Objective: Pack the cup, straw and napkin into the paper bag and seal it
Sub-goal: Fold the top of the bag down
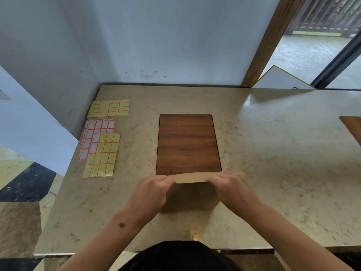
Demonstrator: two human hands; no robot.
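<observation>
We've got the paper bag (190, 194) upright at the desk's (273, 153) near edge, left hand (154, 189) and right hand (232, 187) pinching its folded top. Sealing step, we reckon; the sticker sheets (101, 151) come next.

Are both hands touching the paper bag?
Touching. The head view shows the left hand and the right hand each pinching an end of the paper bag's folded top edge, fingers curled over it.
</observation>
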